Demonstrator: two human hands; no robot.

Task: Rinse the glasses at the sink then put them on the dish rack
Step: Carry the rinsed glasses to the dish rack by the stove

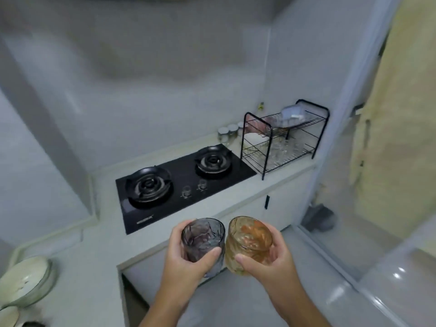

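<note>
Pale countertop (94,256) with black two-burner hob (165,208); black wire dish rack (278,161) at far right end, stocked with glassware and plates. In air before counter edge, well apart from rack: left hand (181,263) wrapped round grey glass (203,239), right hand (273,263) wrapped round tilted amber glass (247,239). Glasses side by side, seemingly touching.

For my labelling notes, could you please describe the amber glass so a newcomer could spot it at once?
In front of the black gas hob, two hands hold tumblers side by side. The right hand grips the amber glass; only its orange-brown tint separates it from the grey glass in the left hand.
</note>
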